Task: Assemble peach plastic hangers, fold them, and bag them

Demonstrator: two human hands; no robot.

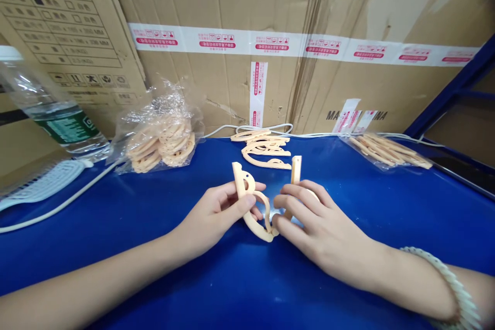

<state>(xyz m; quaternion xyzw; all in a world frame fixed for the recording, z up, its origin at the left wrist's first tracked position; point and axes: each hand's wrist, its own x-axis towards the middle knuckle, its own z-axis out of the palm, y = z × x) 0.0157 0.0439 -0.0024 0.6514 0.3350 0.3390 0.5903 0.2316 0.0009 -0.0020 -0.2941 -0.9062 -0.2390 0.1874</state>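
My left hand (pixel 224 209) pinches a pale wooden curved piece (pixel 255 224) between thumb and fingers; it has a straight edge, a small inner loop and a hole. My right hand (pixel 313 221) has its fingers wrapped round a second pale wooden piece (pixel 296 167), whose straight end sticks up above the knuckles. Most of that piece is hidden behind the hand. The lower ends of the two pieces come close together between my hands; whether they are joined I cannot tell. Beyond them, several similar wooden pieces (pixel 266 147) lie in a loose stack on the blue table (pixel 185 289).
At the back left stands a clear bag (pixel 162 136) of wooden pieces, near a water bottle (pixel 58 113) and a pale hairbrush (pixel 46 180). Another bag (pixel 386 149) holds wooden strips at the right. A white cable (pixel 73 206) and cardboard boxes (pixel 216 0) line the back.
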